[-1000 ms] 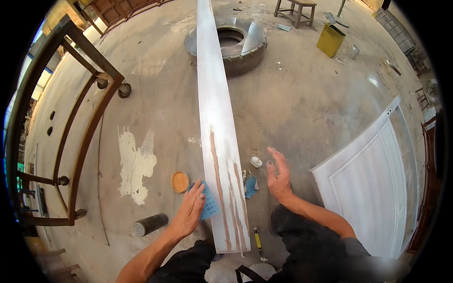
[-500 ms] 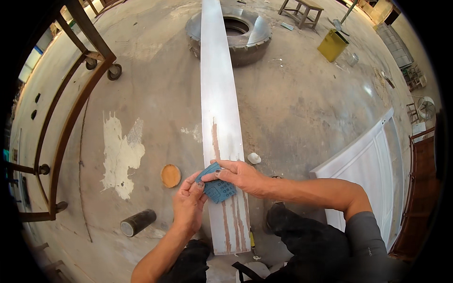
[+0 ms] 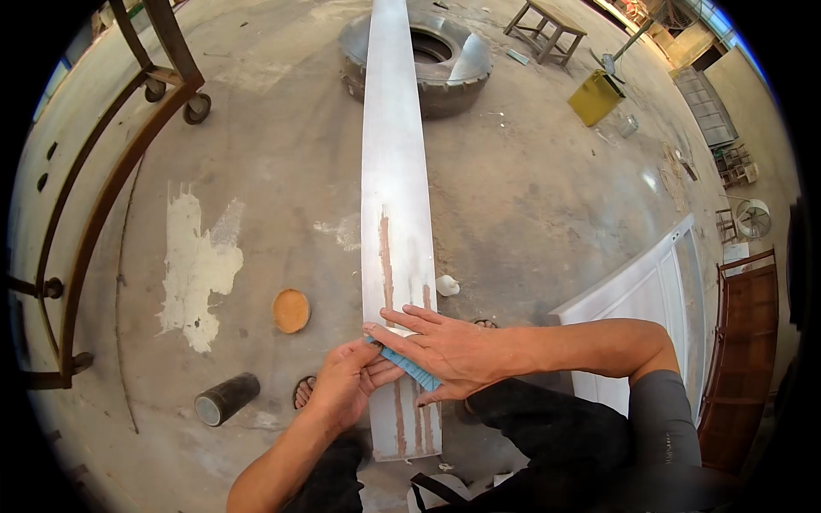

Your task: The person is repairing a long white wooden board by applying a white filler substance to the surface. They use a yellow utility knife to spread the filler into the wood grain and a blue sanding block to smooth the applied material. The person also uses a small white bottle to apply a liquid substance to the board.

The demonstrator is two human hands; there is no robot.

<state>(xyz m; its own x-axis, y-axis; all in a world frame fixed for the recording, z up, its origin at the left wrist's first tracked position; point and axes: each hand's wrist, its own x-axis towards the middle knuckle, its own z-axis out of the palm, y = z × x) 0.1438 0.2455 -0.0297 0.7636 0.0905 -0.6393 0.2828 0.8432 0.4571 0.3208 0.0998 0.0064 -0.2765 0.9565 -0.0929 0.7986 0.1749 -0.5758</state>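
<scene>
A sheet of blue sandpaper (image 3: 412, 366), folded into a strip, is between my two hands over a long white-painted board (image 3: 395, 171). My left hand (image 3: 349, 380) is closed on it from the left, its fingers under the strip. Across it from the right comes my right hand (image 3: 445, 349), with the strip between thumb and index finger and the other fingers stretched out. Something small and white shows between the right fingers; I cannot tell what it is. Reddish-brown streaks run along the board's near part.
The board's far end rests on a large tyre (image 3: 453, 98). On the floor are an orange-brown round lid or dish (image 3: 291, 310), a dark cylinder (image 3: 227, 399) and a small white bottle (image 3: 447, 285). A wheeled metal frame (image 3: 94, 214) stands left, a white panel (image 3: 633, 291) right.
The sandpaper, spread fairly flat before, is now folded narrower. My right hand has turned from a pinch to lying across it with fingers extended. The view has shifted slightly.
</scene>
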